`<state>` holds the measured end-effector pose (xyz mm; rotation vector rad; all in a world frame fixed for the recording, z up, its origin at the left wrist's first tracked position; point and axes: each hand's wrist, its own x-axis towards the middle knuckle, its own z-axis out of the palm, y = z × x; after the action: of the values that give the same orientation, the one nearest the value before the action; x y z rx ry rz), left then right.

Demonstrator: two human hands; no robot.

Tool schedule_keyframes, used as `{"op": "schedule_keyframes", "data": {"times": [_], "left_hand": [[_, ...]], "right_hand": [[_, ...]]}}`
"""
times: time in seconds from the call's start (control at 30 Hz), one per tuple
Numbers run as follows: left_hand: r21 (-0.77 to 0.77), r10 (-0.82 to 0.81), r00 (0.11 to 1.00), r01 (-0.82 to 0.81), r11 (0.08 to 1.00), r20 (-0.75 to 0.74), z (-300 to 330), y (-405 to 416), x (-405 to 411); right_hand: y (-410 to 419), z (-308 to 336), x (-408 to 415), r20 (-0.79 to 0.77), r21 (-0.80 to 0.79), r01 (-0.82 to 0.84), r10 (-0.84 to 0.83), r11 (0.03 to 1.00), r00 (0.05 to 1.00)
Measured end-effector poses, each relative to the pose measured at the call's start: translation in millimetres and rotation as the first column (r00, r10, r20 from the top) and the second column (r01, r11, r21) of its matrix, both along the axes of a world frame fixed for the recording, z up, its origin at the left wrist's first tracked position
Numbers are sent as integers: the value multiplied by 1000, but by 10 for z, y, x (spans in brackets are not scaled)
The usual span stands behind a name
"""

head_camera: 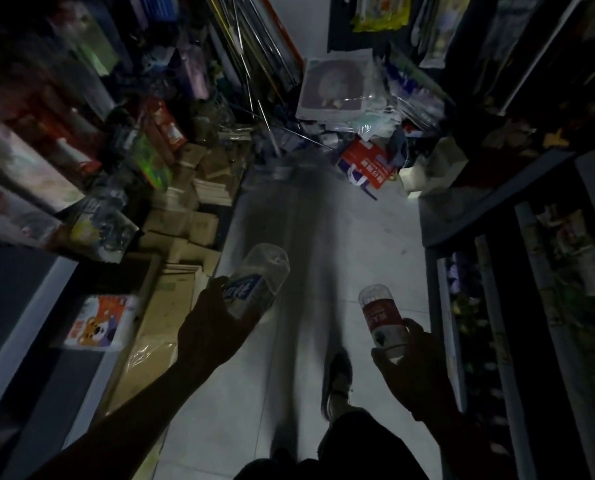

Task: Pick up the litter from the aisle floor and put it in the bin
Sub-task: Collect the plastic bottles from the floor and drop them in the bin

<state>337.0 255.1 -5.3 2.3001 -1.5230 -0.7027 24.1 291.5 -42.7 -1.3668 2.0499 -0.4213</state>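
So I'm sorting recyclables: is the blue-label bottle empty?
Looks empty: the blue-label bottle, held by the left hand, is see-through, with no liquid visible.

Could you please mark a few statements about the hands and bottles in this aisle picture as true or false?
1. The left hand grips a clear bottle with a blue label. True.
2. The right hand is empty. False: it holds a bottle with a red label.
3. Both bottles lie on the floor. False: both are held above it.
4. Cardboard boxes are stacked along the aisle's left side. True.
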Motion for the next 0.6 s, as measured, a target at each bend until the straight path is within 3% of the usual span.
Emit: {"op": "schedule_keyframes", "data": {"times": [0.17,0.33,0.5,0.6], "left_hand": [[53,154,987,-152,987,-37,-100,-643,-79],[117,417,904,-406,906,-93,-315,-1006,65],[301,680,695,-613,730,-234,-737,-1128,404],[406,772,563,-658,634,-293,-1049,-1238,623]], "right_hand": [[-871,-116,-87,30,111,-124,122,986,992],[-1747,-231,102,70,229,-398,393,888,917],[-2351,-519,594,169,340,-525,498,780,850],[-2574,-813,998,221,435,-518,470,737,854]]}}
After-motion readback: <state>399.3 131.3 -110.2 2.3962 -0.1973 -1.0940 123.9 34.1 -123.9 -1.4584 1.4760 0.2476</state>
